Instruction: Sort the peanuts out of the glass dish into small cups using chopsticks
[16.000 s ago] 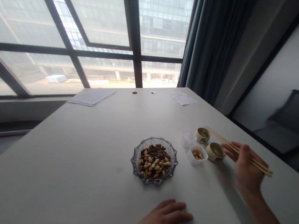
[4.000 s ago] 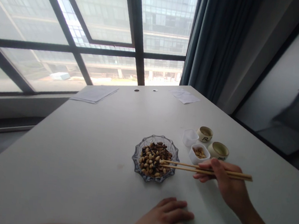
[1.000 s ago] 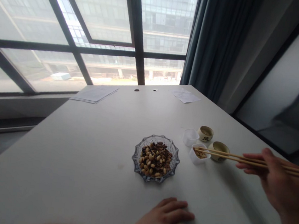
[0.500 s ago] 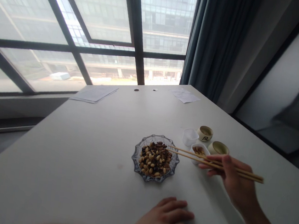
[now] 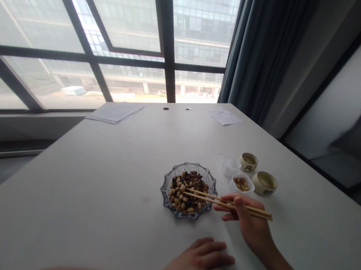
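Tabletop (image 5: 97, 186), white, lies beneath the left hand (image 5: 201, 264), its fingers loosely parted. A scalloped glass bowl (image 5: 177, 212) sits beyond them, left of the fingers of the right hand (image 5: 251, 226); past the latter stand two ceramic cups (image 5: 261, 187) and two plastic tubs (image 5: 230, 167). The right fingers pinch wooden chopsticks (image 5: 258, 212), tips leftward at the bowl's nuts (image 5: 182, 199).

- I see pale yellowish-tan chopsticks (image 5: 261, 212).
- The glass bowl (image 5: 165, 195) reads clear to me, smoky grey at the edge, with a faceted pattern.
- I make out light-tan nuts (image 5: 178, 195) mixed with dark-brown pieces (image 5: 198, 178).
- Both tubs (image 5: 230, 169) are translucent white; one shows golden-brown kernels (image 5: 241, 184).
- Cream cups (image 5: 261, 189), olive inside, dark marking on each.
- White desk (image 5: 105, 178), whitish papers (image 5: 115, 113).
- Slate-blue curtain (image 5: 245, 51), black window frames (image 5: 170, 35).
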`<state>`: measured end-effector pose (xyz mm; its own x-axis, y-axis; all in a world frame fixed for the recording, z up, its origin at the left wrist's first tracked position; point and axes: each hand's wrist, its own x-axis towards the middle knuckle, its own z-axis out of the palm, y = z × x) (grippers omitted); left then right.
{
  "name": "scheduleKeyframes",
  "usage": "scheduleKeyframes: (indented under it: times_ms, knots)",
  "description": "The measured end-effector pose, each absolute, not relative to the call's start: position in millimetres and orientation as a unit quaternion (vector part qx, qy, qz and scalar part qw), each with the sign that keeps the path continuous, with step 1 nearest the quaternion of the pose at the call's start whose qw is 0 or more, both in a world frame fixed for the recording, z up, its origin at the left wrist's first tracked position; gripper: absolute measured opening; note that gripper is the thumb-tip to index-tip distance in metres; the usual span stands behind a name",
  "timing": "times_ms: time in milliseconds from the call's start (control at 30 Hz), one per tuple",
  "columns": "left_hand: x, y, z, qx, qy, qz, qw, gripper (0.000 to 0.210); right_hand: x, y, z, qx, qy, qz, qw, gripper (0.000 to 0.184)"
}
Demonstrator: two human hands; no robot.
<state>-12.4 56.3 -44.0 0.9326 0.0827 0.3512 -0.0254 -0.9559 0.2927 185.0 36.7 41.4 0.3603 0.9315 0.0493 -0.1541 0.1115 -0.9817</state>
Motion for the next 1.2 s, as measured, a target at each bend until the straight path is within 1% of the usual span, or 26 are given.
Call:
scheduleKeyframes:
  times_ms: [233,367,533,633,700,833,967,1033,1133,1200]
  knots:
    - [-12.3,56.6,-41.8,0.970,0.009,0.195,0.141,0.022,185.0,37.2,43.8,-0.530,-0.377,0.392,0.651,0.051]
    - [-12.7,57.8,-39.3,0.974,0.013,0.186,0.129,0.021,204.9,35.4,58.4,-0.555,-0.351,0.338,0.674,0.050]
    - [-12.7,57.7,-37.6,0.975,0.014,0.175,0.139,0.022,255.6,28.7,75.1,-0.577,-0.314,0.270,0.704,0.051]
    - [-12.7,57.3,-35.5,0.973,0.015,0.176,0.147,0.023,286.4,21.8,84.5,-0.584,-0.277,0.207,0.734,0.044]
    - [-13.0,57.1,-34.0,0.975,0.016,0.166,0.146,0.023,302.0,16.9,88.9,-0.597,-0.258,0.182,0.738,0.041]
    - [-13.9,57.0,-33.2,0.977,0.019,0.145,0.157,0.023,319.7,10.3,88.6,-0.636,-0.266,0.168,0.705,0.039]
    - [-14.4,57.3,-34.2,0.976,0.021,0.137,0.169,0.023,326.3,8.8,81.5,-0.658,-0.303,0.165,0.669,0.047]
    - [-14.7,57.6,-34.6,0.975,0.019,0.136,0.173,0.024,327.1,9.1,79.8,-0.657,-0.300,0.161,0.672,0.047]
    - [-15.1,57.8,-35.4,0.974,0.019,0.135,0.181,0.023,321.8,10.3,80.8,-0.635,-0.285,0.148,0.703,0.043]
    - [-15.1,57.8,-35.9,0.973,0.019,0.135,0.186,0.023,310.7,11.9,82.2,-0.610,-0.297,0.150,0.719,0.044]
